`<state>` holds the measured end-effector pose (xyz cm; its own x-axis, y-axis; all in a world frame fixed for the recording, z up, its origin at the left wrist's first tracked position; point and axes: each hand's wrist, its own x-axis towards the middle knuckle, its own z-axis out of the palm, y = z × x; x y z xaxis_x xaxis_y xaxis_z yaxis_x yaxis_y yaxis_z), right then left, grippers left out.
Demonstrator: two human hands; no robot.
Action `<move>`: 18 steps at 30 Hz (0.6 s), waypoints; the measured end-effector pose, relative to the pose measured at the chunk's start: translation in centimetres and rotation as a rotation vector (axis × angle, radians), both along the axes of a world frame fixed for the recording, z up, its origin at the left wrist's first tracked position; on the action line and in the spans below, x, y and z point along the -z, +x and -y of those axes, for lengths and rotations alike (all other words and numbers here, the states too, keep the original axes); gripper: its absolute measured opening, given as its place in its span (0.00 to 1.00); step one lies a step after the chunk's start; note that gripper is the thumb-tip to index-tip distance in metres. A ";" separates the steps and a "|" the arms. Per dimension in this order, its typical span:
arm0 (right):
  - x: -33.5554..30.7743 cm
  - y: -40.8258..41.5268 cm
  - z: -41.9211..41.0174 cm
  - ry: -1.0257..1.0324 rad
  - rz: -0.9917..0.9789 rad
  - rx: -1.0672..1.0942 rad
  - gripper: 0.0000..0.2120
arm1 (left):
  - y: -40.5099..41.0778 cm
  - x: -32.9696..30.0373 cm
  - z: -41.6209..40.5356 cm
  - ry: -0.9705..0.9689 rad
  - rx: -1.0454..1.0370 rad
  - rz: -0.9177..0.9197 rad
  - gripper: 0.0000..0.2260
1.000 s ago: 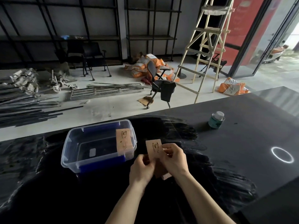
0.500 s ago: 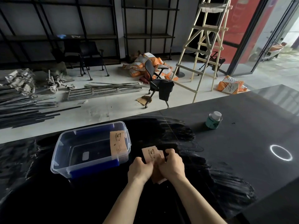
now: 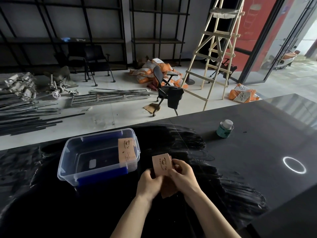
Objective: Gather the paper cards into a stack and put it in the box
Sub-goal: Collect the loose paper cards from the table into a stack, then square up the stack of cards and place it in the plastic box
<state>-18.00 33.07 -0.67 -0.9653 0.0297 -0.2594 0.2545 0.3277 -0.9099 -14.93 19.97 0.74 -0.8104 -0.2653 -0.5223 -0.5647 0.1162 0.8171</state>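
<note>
On the black desk, just right of the clear box, left hand and right hand grasp the cards, squaring the stack; next, I judge, it goes left into the box.

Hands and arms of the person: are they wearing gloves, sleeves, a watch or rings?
No gloves: the left hand and the right hand are bare. Both forearms are bare too, right down to the bottom edge of the picture, so no sleeve shows. No watch, bracelet or ring can be seen on the wrists or fingers.
</note>
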 end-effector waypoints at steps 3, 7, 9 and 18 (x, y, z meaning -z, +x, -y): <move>-0.9 1.5 0.7 -0.079 -0.062 -0.049 0.24 | 1.2 -0.5 1.5 0.084 -0.067 -0.060 0.16; -1.8 3.6 2.7 -0.125 -0.100 -0.172 0.21 | 4.4 -1.9 4.7 0.055 -0.024 -0.211 0.17; -1.8 4.8 4.1 -0.148 -0.127 -0.224 0.21 | 6.4 -2.2 6.6 -0.012 0.010 -0.282 0.18; -1.1 10.8 12.9 -0.239 -0.224 -0.385 0.26 | 13.9 -1.3 14.0 -0.217 -0.015 -0.471 0.25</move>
